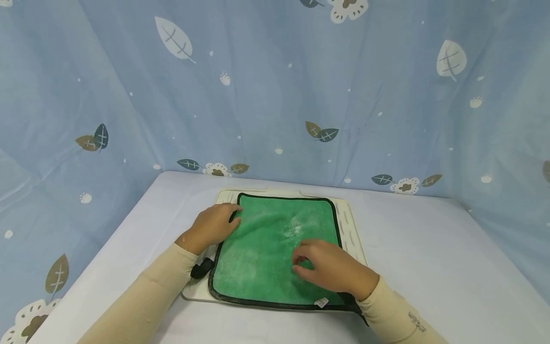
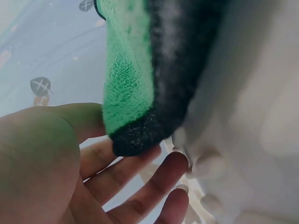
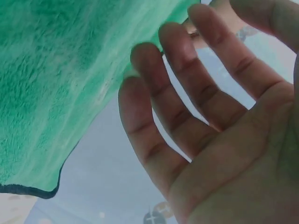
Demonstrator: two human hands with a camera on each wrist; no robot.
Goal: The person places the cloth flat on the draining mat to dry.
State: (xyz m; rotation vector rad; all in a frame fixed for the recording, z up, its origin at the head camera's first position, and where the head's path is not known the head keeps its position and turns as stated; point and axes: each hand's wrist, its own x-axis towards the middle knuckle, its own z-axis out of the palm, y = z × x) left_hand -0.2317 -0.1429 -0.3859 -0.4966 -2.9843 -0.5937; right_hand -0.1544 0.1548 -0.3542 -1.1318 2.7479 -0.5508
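A green plush towel (image 1: 258, 267) with a black border lies over a white plastic board (image 1: 350, 229), slightly rumpled, with a pale patch near its middle. My left hand (image 1: 215, 224) is at the towel's left edge. In the left wrist view, the fingers (image 2: 140, 196) are loosely spread beside the black border, and the towel hides the thumb tip. Over the towel's right part is my right hand (image 1: 328, 265), its fingers loosely bent with nothing in them. The right wrist view shows its fingertips near the green pile (image 3: 56, 84); whether they touch is unclear.
A white cloth covers the table (image 1: 429, 267). Behind it and at both sides hangs a blue curtain (image 1: 266, 95) with leaves and flowers. A small white tag (image 1: 321, 302) sits at the towel's near edge. Some black material (image 1: 202, 268) shows by my left wrist.
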